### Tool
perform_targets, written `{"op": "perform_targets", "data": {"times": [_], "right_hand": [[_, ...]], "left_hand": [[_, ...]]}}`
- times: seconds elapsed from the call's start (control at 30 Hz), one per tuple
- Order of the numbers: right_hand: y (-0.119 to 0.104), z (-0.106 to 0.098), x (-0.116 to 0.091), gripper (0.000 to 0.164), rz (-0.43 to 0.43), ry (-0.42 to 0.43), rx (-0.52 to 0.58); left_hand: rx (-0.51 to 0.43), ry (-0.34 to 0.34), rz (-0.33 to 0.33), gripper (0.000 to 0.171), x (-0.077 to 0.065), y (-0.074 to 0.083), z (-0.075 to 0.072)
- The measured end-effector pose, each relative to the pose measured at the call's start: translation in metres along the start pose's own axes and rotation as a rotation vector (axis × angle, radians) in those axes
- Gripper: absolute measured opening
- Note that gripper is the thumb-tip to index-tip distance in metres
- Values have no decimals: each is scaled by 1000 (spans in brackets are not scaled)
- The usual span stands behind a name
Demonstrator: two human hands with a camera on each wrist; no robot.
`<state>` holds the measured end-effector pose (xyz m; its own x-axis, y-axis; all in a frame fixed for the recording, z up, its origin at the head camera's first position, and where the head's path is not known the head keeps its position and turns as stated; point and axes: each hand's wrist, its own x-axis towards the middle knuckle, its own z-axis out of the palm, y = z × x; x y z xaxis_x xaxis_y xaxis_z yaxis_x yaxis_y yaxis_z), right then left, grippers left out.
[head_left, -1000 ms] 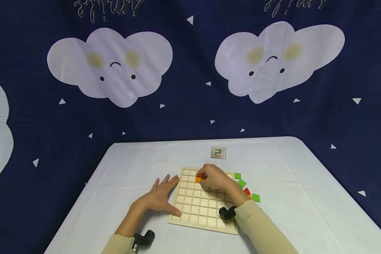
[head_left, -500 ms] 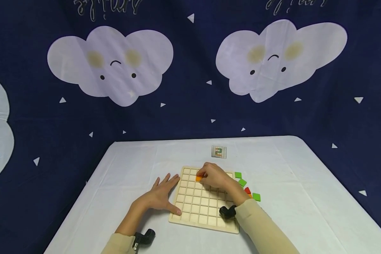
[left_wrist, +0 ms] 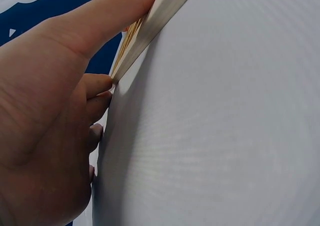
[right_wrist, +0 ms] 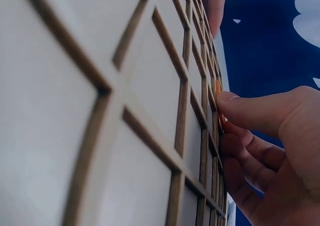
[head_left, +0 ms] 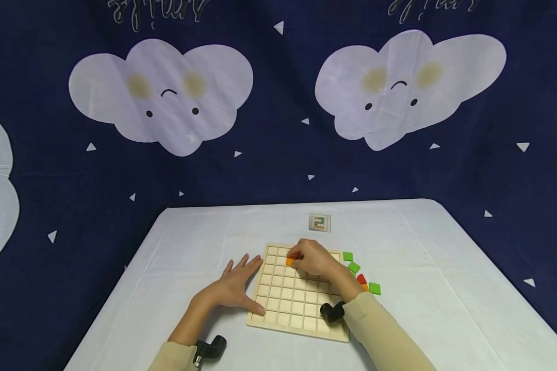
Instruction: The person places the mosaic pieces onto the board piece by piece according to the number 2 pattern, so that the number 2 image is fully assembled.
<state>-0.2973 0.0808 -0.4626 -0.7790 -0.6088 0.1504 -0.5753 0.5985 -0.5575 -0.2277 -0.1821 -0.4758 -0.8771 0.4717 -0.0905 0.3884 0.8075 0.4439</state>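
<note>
A pale wooden grid board (head_left: 285, 294) lies on the white table, divided into square cells by raised ridges. My right hand (head_left: 314, 257) is over its far part, thumb and fingertips pinching an orange square tile (head_left: 290, 262) at a cell near the far edge. In the right wrist view the thumb presses on the orange tile (right_wrist: 218, 88), the other fingers curled beneath. My left hand (head_left: 234, 287) spreads along the board's left side, its thumb on the near left corner. The left wrist view shows that thumb and fingertips of the left hand (left_wrist: 45, 100) against the board's edge.
Right of the board lie several loose tiles: green ones (head_left: 374, 288), a red one (head_left: 361, 279) and a partly covered orange one (head_left: 365, 287). A small pattern card (head_left: 320, 222) with a coloured figure sits beyond the board. A dark blue cloud-print curtain (head_left: 278, 175) hangs behind the table.
</note>
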Motion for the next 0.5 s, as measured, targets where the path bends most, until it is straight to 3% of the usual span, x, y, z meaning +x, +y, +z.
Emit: {"op": "perform_targets", "data": {"times": [0.5], "right_hand": [[9,-7,-8,27,44,34,67]], "left_hand": [[9,-9,-11,133,0,2,-1]]}}
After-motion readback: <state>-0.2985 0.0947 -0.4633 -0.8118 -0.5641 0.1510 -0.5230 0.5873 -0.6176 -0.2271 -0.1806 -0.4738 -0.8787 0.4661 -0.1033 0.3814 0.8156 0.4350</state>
